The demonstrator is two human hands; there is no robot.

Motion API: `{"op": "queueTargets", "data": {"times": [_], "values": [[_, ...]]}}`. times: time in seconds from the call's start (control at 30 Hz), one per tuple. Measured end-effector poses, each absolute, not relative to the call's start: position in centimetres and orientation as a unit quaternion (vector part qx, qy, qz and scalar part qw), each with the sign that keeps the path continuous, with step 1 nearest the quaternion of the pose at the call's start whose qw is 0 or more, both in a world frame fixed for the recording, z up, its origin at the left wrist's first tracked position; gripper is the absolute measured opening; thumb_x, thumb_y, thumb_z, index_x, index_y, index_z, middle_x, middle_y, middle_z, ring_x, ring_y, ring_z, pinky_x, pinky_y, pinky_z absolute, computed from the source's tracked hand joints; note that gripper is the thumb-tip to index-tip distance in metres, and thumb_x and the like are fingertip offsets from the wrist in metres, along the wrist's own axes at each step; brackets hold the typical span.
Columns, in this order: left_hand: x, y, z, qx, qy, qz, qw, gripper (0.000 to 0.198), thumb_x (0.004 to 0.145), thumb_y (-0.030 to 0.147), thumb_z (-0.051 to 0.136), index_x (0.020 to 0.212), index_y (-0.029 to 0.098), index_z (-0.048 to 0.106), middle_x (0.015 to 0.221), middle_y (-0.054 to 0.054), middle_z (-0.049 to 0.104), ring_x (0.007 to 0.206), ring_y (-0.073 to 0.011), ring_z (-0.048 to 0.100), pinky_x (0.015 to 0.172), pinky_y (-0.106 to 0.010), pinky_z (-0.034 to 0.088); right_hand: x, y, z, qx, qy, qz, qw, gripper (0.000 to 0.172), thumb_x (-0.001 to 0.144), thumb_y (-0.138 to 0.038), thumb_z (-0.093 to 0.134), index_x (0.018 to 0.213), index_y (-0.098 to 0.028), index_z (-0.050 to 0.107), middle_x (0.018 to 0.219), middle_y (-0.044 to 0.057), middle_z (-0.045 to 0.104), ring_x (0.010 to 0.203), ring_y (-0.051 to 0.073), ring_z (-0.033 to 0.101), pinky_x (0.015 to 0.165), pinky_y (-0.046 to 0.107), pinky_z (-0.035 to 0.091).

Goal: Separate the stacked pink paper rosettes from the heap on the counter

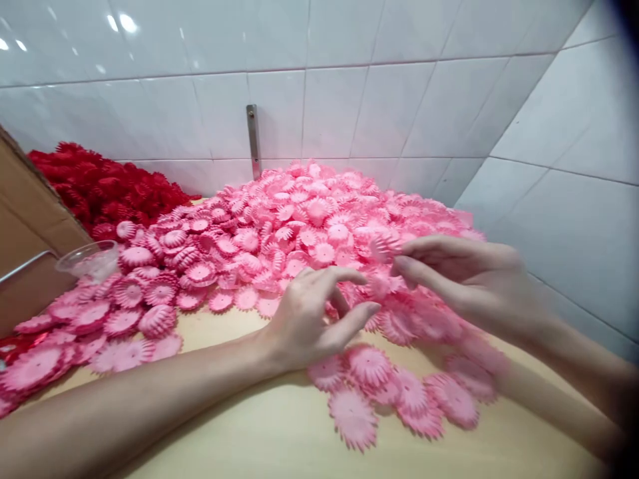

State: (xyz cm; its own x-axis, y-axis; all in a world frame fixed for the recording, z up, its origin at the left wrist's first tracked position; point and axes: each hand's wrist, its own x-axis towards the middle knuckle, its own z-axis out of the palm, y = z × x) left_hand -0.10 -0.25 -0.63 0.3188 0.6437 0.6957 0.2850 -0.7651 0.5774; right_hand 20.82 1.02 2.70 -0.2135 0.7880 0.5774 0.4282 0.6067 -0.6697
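A pale wooden bench (239, 446) stands against a white tiled wall (399, 106) that turns a corner on the right. Seen from above through a head camera, the person's right hand (459, 273) reaches in from the right. Its grip is pinched together, thumb and fingertips closed on one small pink flower (382, 285), a pleated round piece held just above the bench; motion blur softens the fingertips. The left hand (314, 319) comes in from the lower left and sits just beside that piece. Its grip is apart, with forefinger and thumb spread and curled toward the flower; whether they touch it cannot be told. Both bare forearms stretch over the bench toward the viewer. Below the hands, near the front edge, a small cluster of loose pink discs (394, 392) lies flat on the wood. Behind and around the hands rises a large pink heap (309, 213) of the same pleated flowers, sloping up to the wall and spilling left along the bench. A clear plastic cup (92, 259) rests at the left edge of this heap. Farther left, against the wall, is a separate red heap (110, 186) of similar pieces. A brown cardboard box (30, 226) stands at the far left edge. A short metal bracket (253, 140) is fixed upright on the tiles above the pink heap.
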Motion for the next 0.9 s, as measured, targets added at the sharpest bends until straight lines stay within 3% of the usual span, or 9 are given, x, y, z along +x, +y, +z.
{"op": "queueTargets", "data": {"times": [0.1, 0.23, 0.3, 0.43, 0.53, 0.6, 0.67, 0.73, 0.9], "values": [[-0.3, 0.0, -1.1, 0.812, 0.284, 0.495, 0.121, 0.017, 0.086, 0.022, 0.059, 0.101, 0.014, 0.061, 0.05, 0.007, 0.056, 0.044, -0.0097, 0.053, 0.066, -0.03, 0.048, 20.6, 2.1, 3.7, -0.391, -0.779, 0.142, 0.468, 0.011, 0.08, -0.019, 0.068, 0.087, -0.027, 0.071, 0.084, 0.002, 0.073, 0.073, 0.019, 0.068, 0.064, 0.032, 0.059], [-0.4, 0.2, -1.4, 0.836, 0.238, 0.482, 0.108, 0.016, 0.084, 0.018, 0.056, 0.099, 0.015, 0.061, 0.063, 0.002, 0.067, 0.055, -0.0119, 0.06, 0.074, -0.032, 0.049, 16.4, 4.1, 6.6, -0.351, -0.837, 0.12, 0.402, 0.003, 0.08, -0.025, 0.069, 0.082, -0.024, 0.071, 0.078, 0.002, 0.072, 0.068, 0.019, 0.066, 0.058, 0.031, 0.056], [-0.4, 0.1, -1.4, 0.84, 0.227, 0.481, 0.109, 0.017, 0.084, 0.019, 0.054, 0.099, 0.015, 0.061, 0.067, 0.0, 0.069, 0.063, -0.014, 0.064, 0.077, -0.032, 0.05, 12.5, 5.1, 8.2, -0.319, -0.85, 0.138, 0.396, 0.012, 0.081, -0.031, 0.068, 0.084, -0.02, 0.071, 0.073, 0.003, 0.071, 0.065, 0.017, 0.065, 0.057, 0.031, 0.055], [-0.4, -0.1, -1.4, 0.837, 0.21, 0.491, 0.116, 0.019, 0.086, 0.023, 0.05, 0.098, 0.014, 0.06, 0.065, -0.001, 0.068, 0.067, -0.0151, 0.065, 0.076, -0.031, 0.053, 4.9, 7.5, 9.5, -0.232, -0.852, 0.277, 0.378, 0.045, 0.089, -0.034, 0.057, 0.13, -0.017, 0.052, 0.103, 0.009, 0.071, 0.084, 0.016, 0.068, 0.07, 0.029, 0.057], [-0.3, -0.2, -1.4, 0.852, 0.18, 0.484, 0.088, 0.018, 0.081, 0.025, 0.053, 0.091, 0.014, 0.062, 0.069, -0.003, 0.071, 0.067, -0.0165, 0.064, 0.069, -0.032, 0.052, 1.9, 9.4, 8.0, -0.21, -0.929, 0.208, 0.224, 0.042, 0.08, -0.023, 0.066, 0.121, -0.016, 0.06, 0.114, 0.01, 0.068, 0.097, 0.019, 0.065, 0.074, 0.027, 0.055], [-0.2, -0.1, -1.6, 0.863, 0.163, 0.472, 0.079, 0.017, 0.078, 0.026, 0.055, 0.088, 0.015, 0.063, 0.068, -0.001, 0.071, 0.064, -0.0163, 0.063, 0.066, -0.032, 0.051, 1.5, 10.5, 6.4, -0.247, -0.953, 0.095, 0.149, 0.037, 0.073, -0.01, 0.066, 0.109, -0.017, 0.067, 0.09, 0.007, 0.073, 0.076, 0.017, 0.065, 0.061, 0.026, 0.051], [0.0, 0.1, -1.9, 0.862, 0.16, 0.476, 0.077, 0.017, 0.078, 0.026, 0.055, 0.087, 0.016, 0.064, 0.066, 0.0, 0.071, 0.061, -0.0156, 0.062, 0.064, -0.032, 0.051, 1.9, 11.4, 5.3, -0.261, -0.952, 0.064, 0.147, 0.023, 0.074, -0.004, 0.058, 0.09, -0.015, 0.071, 0.073, 0.005, 0.071, 0.063, 0.015, 0.062, 0.057, 0.027, 0.047], [0.2, 0.4, -2.2, 0.855, 0.161, 0.488, 0.071, 0.018, 0.078, 0.026, 0.055, 0.088, 0.016, 0.064, 0.066, 0.0, 0.071, 0.062, -0.0159, 0.062, 0.063, -0.032, 0.05, 2.9, 12.2, 5.0, -0.271, -0.946, 0.053, 0.169, 0.022, 0.078, -0.004, 0.051, 0.083, -0.014, 0.071, 0.074, 0.007, 0.071, 0.065, 0.015, 0.062, 0.059, 0.028, 0.046], [0.3, 0.5, -2.3, 0.863, 0.17, 0.469, 0.079, 0.019, 0.078, 0.025, 0.053, 0.089, 0.016, 0.065, 0.068, -0.001, 0.07, 0.067, -0.0164, 0.062, 0.065, -0.033, 0.05, 4.6, 13.0, 5.5, -0.357, -0.902, -0.053, 0.237, 0.03, 0.085, -0.012, 0.049, 0.11, -0.013, 0.066, 0.093, 0.014, 0.071, 0.085, 0.024, 0.063, 0.069, 0.036, 0.05]]}}
